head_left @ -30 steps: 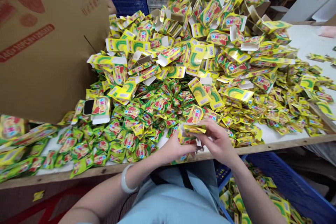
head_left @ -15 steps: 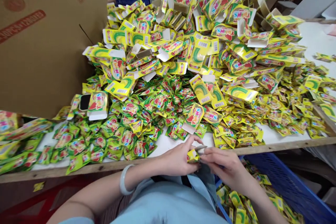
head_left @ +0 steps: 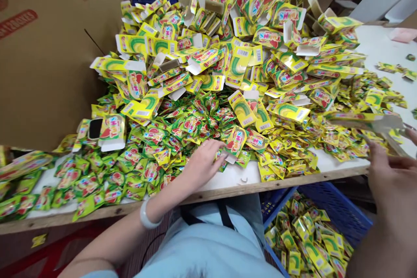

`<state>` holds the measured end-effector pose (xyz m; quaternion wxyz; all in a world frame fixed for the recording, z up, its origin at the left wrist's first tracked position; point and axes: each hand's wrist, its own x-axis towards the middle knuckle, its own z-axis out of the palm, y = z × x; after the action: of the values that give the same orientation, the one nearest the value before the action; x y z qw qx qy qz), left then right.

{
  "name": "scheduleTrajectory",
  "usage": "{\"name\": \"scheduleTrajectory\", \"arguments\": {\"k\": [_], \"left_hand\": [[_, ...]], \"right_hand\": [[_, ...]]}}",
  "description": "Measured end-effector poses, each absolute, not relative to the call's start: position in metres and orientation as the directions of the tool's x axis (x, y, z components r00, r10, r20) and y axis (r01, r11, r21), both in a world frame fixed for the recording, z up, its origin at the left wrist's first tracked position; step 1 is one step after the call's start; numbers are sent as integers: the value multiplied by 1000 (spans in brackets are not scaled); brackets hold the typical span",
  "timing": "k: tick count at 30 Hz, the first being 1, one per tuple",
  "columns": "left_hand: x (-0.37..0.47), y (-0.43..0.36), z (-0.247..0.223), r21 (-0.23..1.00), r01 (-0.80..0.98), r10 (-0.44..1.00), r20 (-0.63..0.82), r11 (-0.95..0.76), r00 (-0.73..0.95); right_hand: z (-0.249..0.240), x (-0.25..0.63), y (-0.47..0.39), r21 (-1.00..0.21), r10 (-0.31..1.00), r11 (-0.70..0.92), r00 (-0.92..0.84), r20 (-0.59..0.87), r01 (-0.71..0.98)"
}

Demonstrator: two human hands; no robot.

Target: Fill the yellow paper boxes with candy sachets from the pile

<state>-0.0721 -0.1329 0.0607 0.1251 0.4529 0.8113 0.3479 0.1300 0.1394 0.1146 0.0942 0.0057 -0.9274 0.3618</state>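
While the left hand (head_left: 203,165) lies over the green packets (head_left: 153,134) at the centre of the frame, its fingers are bent and their tips point down, near a small upright box (head_left: 236,140); whether they pinch a packet, one cannot tell. Right hand (head_left: 386,182): right edge of the frame, blurred, thumb parted from the fingers; a carton (head_left: 365,119) with a pale end, also blurred, lies just beyond the thumb; grip on it, cannot tell.

Stock: cartons in a heap (head_left: 241,65), top centre, several with flaps open; green packets, left of centre to the middle; yellow packets (head_left: 291,156), right of centre; white tabletop (head_left: 339,160), bare in strips along its near edge; blue crate (head_left: 342,208), lower right, holding further cartons; large cardboard box (head_left: 48,69), upper left.

Step in hand, by judgement: picking packets on the left, handling a carton on the right; next move, likewise judged, calls for the left fingers to gather packets and the right hand to offer an open carton end.
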Motion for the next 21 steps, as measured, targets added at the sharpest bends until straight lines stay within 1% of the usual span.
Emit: {"name": "scheduleTrajectory", "arguments": {"k": [2,4,7,9,10,11,14,15,16,18,19,20,21], "left_hand": [[-81,-138,58,585,695,806,112,419,-581],[-80,-140,58,548,722,806,136,422,-575],[-69,-136,58,573,736,833,156,361,-530],[-60,-131,55,583,756,873,154,299,-464],[-56,-128,53,574,772,890,153,273,-429],[-53,-126,50,562,788,905,151,253,-398],[-51,-117,40,562,795,923,135,228,-359],[-52,-115,37,581,781,921,130,229,-367],[-53,-113,36,610,758,914,131,232,-384],[-54,-110,38,708,665,885,125,238,-449],[-54,-110,40,780,579,868,98,237,-487],[-54,-109,42,860,457,855,48,228,-516],[-53,-109,45,928,306,852,-24,214,-524]], "right_hand": [[101,114,127,-601,69,797,-979,192,-62],[77,91,100,-525,66,850,-979,191,-45],[42,65,64,-370,45,928,-977,209,-37],[30,61,54,-282,41,959,-968,248,-31],[28,63,52,-262,40,965,-962,270,-34],[28,68,51,-266,31,963,-958,285,-48],[32,89,55,-357,-28,926,-965,262,-124],[32,95,58,-372,-18,921,-966,256,-115],[30,100,63,-363,28,929,-966,258,-70],[24,105,74,-286,171,954,-941,291,85],[21,106,81,-250,226,957,-923,312,150],[17,105,87,-236,254,955,-910,328,182],[15,103,92,-251,258,952,-905,339,177]]}}
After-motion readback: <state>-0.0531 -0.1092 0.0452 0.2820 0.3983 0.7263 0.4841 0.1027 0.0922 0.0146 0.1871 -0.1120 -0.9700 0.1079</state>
